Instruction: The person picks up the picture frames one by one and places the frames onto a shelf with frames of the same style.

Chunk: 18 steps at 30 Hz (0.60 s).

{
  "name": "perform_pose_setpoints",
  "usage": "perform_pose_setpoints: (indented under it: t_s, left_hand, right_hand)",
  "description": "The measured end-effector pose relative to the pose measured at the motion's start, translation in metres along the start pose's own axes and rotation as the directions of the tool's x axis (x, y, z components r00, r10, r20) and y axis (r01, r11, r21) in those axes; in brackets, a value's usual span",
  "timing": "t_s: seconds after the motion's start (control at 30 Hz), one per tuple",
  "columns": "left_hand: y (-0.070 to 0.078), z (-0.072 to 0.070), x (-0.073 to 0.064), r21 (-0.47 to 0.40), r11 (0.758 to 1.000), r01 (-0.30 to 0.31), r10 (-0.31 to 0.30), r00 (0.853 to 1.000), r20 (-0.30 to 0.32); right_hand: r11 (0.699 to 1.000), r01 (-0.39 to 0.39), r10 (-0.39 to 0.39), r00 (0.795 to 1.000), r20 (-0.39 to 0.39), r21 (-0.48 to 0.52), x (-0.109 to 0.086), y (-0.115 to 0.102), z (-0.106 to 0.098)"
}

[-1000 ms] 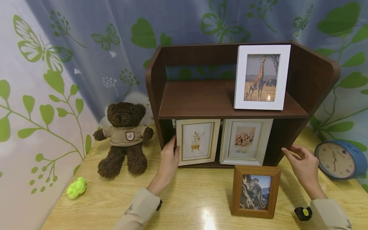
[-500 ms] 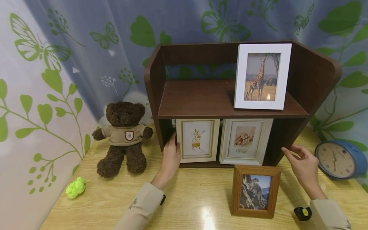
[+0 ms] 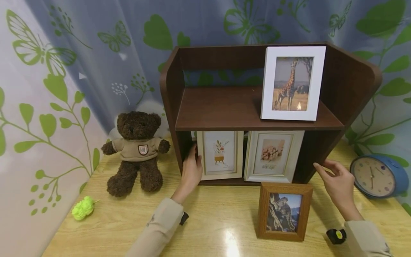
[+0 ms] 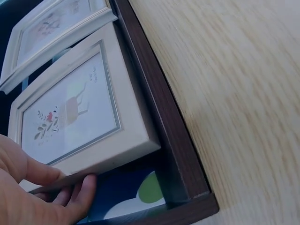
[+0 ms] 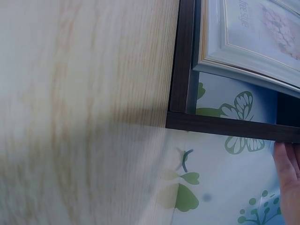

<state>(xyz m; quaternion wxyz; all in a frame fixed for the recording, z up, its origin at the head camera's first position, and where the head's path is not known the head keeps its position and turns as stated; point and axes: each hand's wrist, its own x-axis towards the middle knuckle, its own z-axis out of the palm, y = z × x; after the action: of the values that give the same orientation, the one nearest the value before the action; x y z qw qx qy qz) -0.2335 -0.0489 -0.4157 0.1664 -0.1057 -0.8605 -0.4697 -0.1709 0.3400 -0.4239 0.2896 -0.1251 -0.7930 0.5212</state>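
Note:
My left hand (image 3: 191, 169) grips the left edge of a cream picture frame (image 3: 237, 171) holding a potted-plant print. In the left wrist view its thumb lies along the frame's edge, with the other fingers curled behind. This frame stands in the lower compartment of a dark brown shelf (image 3: 221, 107). Beside it is a pale picture frame (image 3: 248, 167) with a "free style" print. My right hand (image 3: 338, 187) touches the shelf's right side panel from outside, its fingertips right at the panel in the right wrist view.
A white giraffe picture frame (image 3: 269, 84) stands on the upper shelf. On the table (image 3: 205, 228), a brown wooden picture frame (image 3: 262, 212) stands in front. A teddy bear (image 3: 138, 150) and a bright green ball-like item (image 3: 83, 208) are left; a blue clock (image 3: 372, 176) is right.
The plant frame has shifted slightly and turned under my left hand, its lower left corner rising a little. My right hand keeps its place at the panel. The head view has tilted slightly.

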Motion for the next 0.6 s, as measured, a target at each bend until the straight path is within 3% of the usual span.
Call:
perform_pose_setpoints:
  t_s: [0.33, 0.47, 0.6]
  left_hand:
    - [-0.003, 0.006, 0.008, -0.161, 0.979, 0.121, -0.12, 0.993, 0.017]
    - [-0.004, 0.01, 0.008, -0.263, 0.947, 0.187, -0.189, 0.982, 0.016]
    - [-0.005, 0.013, 0.008, -0.362, 0.894, 0.264, -0.275, 0.961, 0.023]
  right_hand:
    - [1.0, 0.002, -0.002, 1.0, -0.008, 0.004, 0.0, -0.001, 0.0]
    - [1.0, 0.005, -0.005, 1.0, -0.008, 0.006, 0.0, 0.0, 0.0]
    - [1.0, 0.002, -0.002, 1.0, -0.002, -0.002, 0.0, 0.001, 0.0]
